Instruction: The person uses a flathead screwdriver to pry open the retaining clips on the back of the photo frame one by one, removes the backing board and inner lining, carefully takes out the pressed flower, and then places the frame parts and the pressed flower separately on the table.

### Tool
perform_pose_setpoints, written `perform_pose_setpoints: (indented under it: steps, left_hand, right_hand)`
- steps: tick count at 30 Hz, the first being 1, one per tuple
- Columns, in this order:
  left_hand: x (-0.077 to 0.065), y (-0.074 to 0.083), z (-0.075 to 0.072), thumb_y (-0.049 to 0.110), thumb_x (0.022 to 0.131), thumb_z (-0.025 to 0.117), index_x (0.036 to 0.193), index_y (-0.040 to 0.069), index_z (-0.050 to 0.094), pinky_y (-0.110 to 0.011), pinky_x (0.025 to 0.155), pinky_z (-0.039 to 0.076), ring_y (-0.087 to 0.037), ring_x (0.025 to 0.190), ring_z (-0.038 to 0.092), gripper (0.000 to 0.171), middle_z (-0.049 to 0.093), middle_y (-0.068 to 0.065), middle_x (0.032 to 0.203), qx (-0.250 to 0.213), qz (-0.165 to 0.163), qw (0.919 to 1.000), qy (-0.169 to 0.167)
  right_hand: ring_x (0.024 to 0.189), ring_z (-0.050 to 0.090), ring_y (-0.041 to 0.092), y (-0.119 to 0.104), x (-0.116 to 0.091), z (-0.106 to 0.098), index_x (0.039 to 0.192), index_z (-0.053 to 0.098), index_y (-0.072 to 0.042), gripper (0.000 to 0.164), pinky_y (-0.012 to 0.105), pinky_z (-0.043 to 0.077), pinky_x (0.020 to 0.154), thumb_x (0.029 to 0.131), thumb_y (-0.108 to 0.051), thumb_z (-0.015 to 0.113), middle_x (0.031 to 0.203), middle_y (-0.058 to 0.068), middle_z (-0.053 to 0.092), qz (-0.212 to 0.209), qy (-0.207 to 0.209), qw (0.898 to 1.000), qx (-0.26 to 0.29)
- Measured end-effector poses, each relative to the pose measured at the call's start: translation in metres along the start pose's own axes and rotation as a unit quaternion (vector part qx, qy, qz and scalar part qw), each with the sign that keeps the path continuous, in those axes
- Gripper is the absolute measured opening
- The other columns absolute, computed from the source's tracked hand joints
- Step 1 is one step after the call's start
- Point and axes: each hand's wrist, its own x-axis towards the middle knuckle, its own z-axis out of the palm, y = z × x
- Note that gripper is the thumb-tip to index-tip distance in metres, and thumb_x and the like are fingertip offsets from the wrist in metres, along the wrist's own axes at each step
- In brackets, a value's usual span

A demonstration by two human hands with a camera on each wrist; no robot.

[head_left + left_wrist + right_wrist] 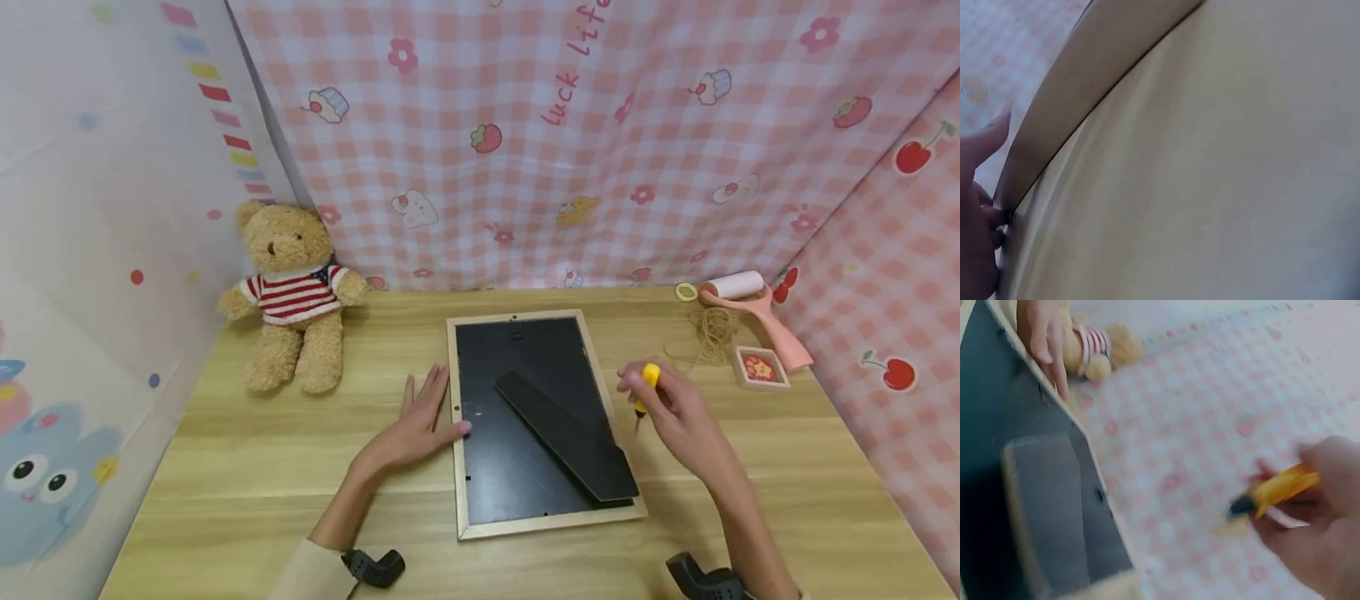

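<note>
A picture frame (528, 467) with a light wooden border lies face down on the table, its black back and black easel stand (570, 437) facing up. Against its left border rests my left hand (412, 425), fingers extended and the thumb over the edge. In the left wrist view, that hand (979, 206) touches the wooden side of the frame (1079, 94). Just right of the frame, my right hand (675, 408) holds a small yellow screwdriver (649, 379), tip pointing down. The right wrist view shows the screwdriver (1282, 490) pinched in the fingers, somewhat blurred.
A teddy bear (296, 292) in a striped sweater sits at the back left. At the back right lie a pink lint roller (772, 325), a bundle of twine (712, 332), a small yellowish ring (686, 292) and a small square box (761, 367). Patterned cloth hangs behind the table.
</note>
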Motion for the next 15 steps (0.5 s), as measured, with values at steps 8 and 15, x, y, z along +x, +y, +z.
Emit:
perform_pose_setpoints:
  steps: [8, 15]
  left_hand:
    - [-0.012, 0.011, 0.015, 0.036, 0.112, 0.061, 0.173, -0.005, -0.002, -0.063, 0.130, -0.025, -0.043, 0.170, -0.010, 0.096, -0.006, -0.025, 0.182, 0.043, 0.031, 0.9985, -0.015]
    - [-0.015, 0.000, 0.010, 0.034, 0.115, 0.054, 0.173, -0.002, -0.007, -0.054, 0.131, -0.027, -0.037, 0.170, -0.016, 0.092, -0.015, -0.020, 0.182, 0.023, 0.036, 0.9986, -0.033]
  right_hand:
    - [0.088, 0.062, 0.010, -0.016, 0.049, 0.025, 0.111, 0.074, 0.004, 0.040, 0.019, 0.052, 0.077, 0.120, -0.023, 0.046, 0.104, -0.011, 0.073, 0.037, 0.039, 0.991, 0.126]
    - [0.089, 0.075, 0.022, 0.002, 0.084, 0.059, 0.120, 0.074, 0.007, 0.033, 0.028, 0.066, 0.083, 0.118, -0.018, 0.052, 0.109, 0.011, 0.076, 0.018, -0.090, 0.970, 0.223]
